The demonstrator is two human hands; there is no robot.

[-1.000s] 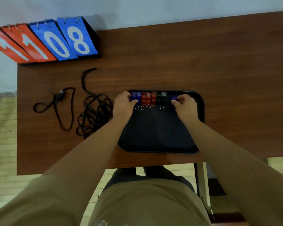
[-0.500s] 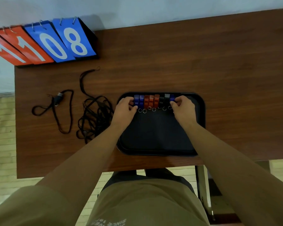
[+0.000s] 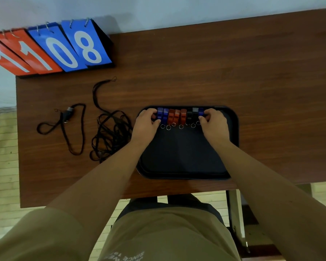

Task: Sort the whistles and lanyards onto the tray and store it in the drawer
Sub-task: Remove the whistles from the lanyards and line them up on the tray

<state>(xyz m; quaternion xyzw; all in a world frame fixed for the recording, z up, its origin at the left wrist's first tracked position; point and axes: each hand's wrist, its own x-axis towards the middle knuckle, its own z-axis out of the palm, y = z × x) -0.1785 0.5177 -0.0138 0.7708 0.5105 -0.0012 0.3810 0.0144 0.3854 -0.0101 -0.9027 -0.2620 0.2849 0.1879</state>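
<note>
A black tray (image 3: 181,159) lies on the brown table near its front edge. Along the tray's far side stands a tight row of whistles (image 3: 177,116): blue, orange, black, then one blue at the right end, each with a small key ring. My left hand (image 3: 146,123) presses against the row's left end, fingers on the blue whistle. My right hand (image 3: 214,123) presses the right end, fingertips on the last blue whistle. Left of the tray lies a tangled pile of black lanyards (image 3: 109,132). Further left, one black whistle on a lanyard (image 3: 68,112) lies apart.
A flip scoreboard (image 3: 51,49) with red and blue number cards stands at the table's far left corner. The brown table (image 3: 233,72) extends to the right and behind the tray. A metal table leg (image 3: 233,210) shows below the front edge.
My right hand slid left and brought the last blue whistle against the black ones, closing the gap. My left hand stayed at the row's left end.
</note>
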